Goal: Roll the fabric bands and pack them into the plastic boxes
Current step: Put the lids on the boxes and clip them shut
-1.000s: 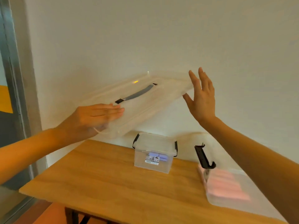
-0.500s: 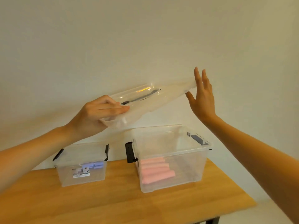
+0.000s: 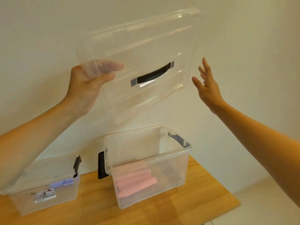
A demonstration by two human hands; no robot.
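Looks to me like the step here is getting the clear lid [image 3: 146, 51] down onto the big box [image 3: 146, 161], which sits open on the desk [image 3: 186, 208] with the pink rolled bands [image 3: 134, 181] lying in the bottom. Right now the lid is up in the air above the box, tipped nearly upright. Only the left hand [image 3: 87, 85] has it, pinching the left edge with the thumb on the near face and the fingers behind. The right hand [image 3: 206, 85] is wide open with fingers spread, just beside the right edge, and seems to hold nothing. My advice: grab that far edge too, flatten the lid out, square it to the rim, then lower it and snap the black latches [image 3: 102, 166]. One-handed, it'll probably flex and seat crooked. The small box [image 3: 65, 197] on the left already has its lid on.
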